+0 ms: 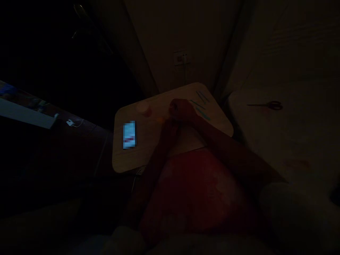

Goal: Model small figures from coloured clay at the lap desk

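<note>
The scene is very dark. Over the small wooden table (148, 141), my right hand (183, 109) is closed, its fingers curled together; what they hold, if anything, is hidden. Just below and touching or nearly touching it, my left hand (170, 130) also looks closed, with its fingertips in shadow. A small orange-yellow piece (160, 119) shows beside the left fingers; I cannot tell whether it is held. Several thin blue and green strips (203, 113) lie to the right of my right hand. A pale round object with a reddish side (143, 108) sits to the left of my hands.
A lit phone (129, 135) lies at the table's left. Dark-handled scissors (274, 105) rest on the pale surface at right. A wall socket (182, 58) with a plug and cable is behind the table. A white plug (69, 123) lies on the floor at left.
</note>
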`<state>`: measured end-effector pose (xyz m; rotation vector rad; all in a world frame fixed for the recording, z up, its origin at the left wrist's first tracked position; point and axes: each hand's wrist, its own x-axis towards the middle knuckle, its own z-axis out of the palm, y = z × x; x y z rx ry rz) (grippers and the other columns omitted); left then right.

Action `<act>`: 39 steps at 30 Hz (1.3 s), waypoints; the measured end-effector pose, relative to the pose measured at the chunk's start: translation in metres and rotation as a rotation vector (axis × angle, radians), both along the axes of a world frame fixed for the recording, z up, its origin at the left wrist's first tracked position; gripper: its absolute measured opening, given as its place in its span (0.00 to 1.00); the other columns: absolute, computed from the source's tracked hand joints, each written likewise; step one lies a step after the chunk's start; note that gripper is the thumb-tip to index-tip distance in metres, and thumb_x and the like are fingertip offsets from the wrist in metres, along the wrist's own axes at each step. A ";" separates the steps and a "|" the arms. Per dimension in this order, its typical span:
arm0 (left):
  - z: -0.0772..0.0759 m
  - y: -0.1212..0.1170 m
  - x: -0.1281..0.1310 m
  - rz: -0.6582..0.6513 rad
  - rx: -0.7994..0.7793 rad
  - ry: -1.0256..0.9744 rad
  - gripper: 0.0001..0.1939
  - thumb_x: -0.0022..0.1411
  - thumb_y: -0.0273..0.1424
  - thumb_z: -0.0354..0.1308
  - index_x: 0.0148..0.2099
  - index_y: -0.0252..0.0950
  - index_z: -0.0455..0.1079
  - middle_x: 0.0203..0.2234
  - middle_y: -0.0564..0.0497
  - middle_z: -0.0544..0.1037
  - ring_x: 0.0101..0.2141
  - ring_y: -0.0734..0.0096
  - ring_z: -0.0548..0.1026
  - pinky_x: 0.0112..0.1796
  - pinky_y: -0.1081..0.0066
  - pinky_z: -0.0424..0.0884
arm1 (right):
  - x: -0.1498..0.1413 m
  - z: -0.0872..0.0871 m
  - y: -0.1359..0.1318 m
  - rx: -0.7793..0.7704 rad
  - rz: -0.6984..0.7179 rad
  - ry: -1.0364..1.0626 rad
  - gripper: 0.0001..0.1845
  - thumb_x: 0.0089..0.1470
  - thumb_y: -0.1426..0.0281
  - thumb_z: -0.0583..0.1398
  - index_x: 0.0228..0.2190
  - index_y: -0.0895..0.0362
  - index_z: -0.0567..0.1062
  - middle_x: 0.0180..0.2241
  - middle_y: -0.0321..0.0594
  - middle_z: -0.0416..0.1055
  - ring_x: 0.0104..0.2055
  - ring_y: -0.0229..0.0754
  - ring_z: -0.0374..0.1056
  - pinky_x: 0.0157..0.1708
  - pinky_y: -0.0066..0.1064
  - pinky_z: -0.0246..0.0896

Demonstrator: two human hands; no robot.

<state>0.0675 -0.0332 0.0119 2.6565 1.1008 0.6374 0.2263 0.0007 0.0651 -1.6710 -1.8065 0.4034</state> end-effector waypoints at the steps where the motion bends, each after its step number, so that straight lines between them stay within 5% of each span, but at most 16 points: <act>1: -0.001 0.001 -0.001 -0.002 0.015 -0.014 0.17 0.73 0.32 0.52 0.58 0.32 0.75 0.52 0.35 0.74 0.53 0.48 0.72 0.56 0.51 0.70 | -0.005 0.001 0.007 -0.043 -0.032 -0.092 0.20 0.64 0.65 0.62 0.53 0.63 0.80 0.51 0.57 0.80 0.52 0.54 0.75 0.52 0.40 0.67; 5: -0.006 0.003 -0.005 -0.029 0.028 -0.084 0.17 0.67 0.29 0.58 0.57 0.31 0.74 0.54 0.34 0.72 0.54 0.47 0.71 0.57 0.49 0.70 | -0.017 -0.003 0.022 -0.226 -0.031 -0.325 0.21 0.64 0.68 0.62 0.54 0.67 0.79 0.56 0.67 0.75 0.55 0.60 0.75 0.53 0.43 0.68; 8: -0.006 0.003 -0.006 -0.017 -0.013 -0.182 0.15 0.63 0.26 0.60 0.53 0.32 0.74 0.51 0.36 0.72 0.52 0.49 0.71 0.55 0.51 0.72 | -0.016 -0.006 0.027 -0.188 -0.010 -0.309 0.20 0.68 0.71 0.56 0.54 0.67 0.79 0.55 0.67 0.76 0.55 0.58 0.75 0.53 0.43 0.68; 14: -0.006 0.008 -0.009 0.041 -0.071 -0.545 0.17 0.60 0.24 0.60 0.51 0.38 0.70 0.46 0.44 0.72 0.47 0.57 0.72 0.51 0.57 0.72 | 0.000 -0.004 0.015 0.026 0.081 0.072 0.17 0.69 0.62 0.58 0.44 0.60 0.82 0.44 0.54 0.82 0.44 0.50 0.74 0.47 0.38 0.66; 20: -0.009 0.010 -0.009 0.124 -0.191 -0.818 0.14 0.64 0.34 0.64 0.51 0.41 0.68 0.42 0.48 0.74 0.41 0.64 0.73 0.44 0.64 0.72 | 0.007 -0.016 -0.027 0.108 0.132 0.398 0.18 0.67 0.59 0.60 0.31 0.58 0.80 0.30 0.42 0.76 0.34 0.43 0.69 0.39 0.34 0.59; 29: 0.006 0.008 -0.009 -0.061 -0.212 -0.698 0.19 0.72 0.50 0.57 0.44 0.39 0.74 0.40 0.46 0.79 0.42 0.62 0.76 0.44 0.63 0.73 | -0.010 -0.041 -0.055 -0.003 0.220 0.787 0.29 0.61 0.42 0.57 0.25 0.55 0.71 0.23 0.35 0.64 0.29 0.39 0.60 0.33 0.33 0.57; 34: 0.007 0.009 -0.010 -0.044 -0.141 -0.695 0.18 0.71 0.50 0.60 0.42 0.39 0.77 0.38 0.47 0.78 0.40 0.62 0.75 0.44 0.63 0.72 | -0.007 -0.050 -0.059 -0.119 0.198 0.911 0.32 0.55 0.37 0.59 0.24 0.54 0.68 0.23 0.33 0.61 0.26 0.37 0.56 0.27 0.31 0.52; 39: 0.007 0.007 -0.012 0.028 -0.252 -0.803 0.20 0.71 0.53 0.58 0.43 0.40 0.72 0.37 0.49 0.76 0.38 0.64 0.74 0.41 0.65 0.71 | -0.007 -0.047 -0.061 -0.199 0.223 0.913 0.33 0.52 0.37 0.64 0.28 0.55 0.72 0.23 0.32 0.63 0.26 0.36 0.56 0.25 0.30 0.51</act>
